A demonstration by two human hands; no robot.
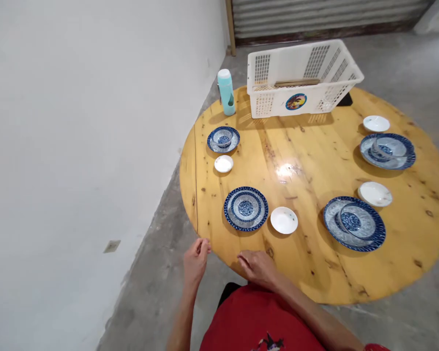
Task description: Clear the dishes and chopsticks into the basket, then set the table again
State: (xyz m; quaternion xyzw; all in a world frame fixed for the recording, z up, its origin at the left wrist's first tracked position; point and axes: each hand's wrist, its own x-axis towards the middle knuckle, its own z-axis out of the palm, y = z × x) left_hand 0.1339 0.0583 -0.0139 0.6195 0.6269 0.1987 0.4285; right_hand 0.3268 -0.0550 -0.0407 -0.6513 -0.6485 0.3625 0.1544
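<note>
My left hand (195,261) hovers just off the near left edge of a round wooden table (307,161), fingers curled together with nothing visible in them. My right hand (258,267) rests at the table's near edge, fingers bent inward, also with nothing visible in it. Closest to both hands is a blue patterned plate with a bowl on it (246,208), with a small white saucer (284,220) to its right. Similar sets lie further off: a blue plate and bowl (354,223) with a white saucer (375,194), and another set (223,139) with a saucer (223,164).
A white plastic basket (300,80) stands at the table's far side, a teal bottle (226,92) to its left. A further blue plate (388,151) and saucer (376,124) sit at the right. A white wall is on the left, concrete floor around.
</note>
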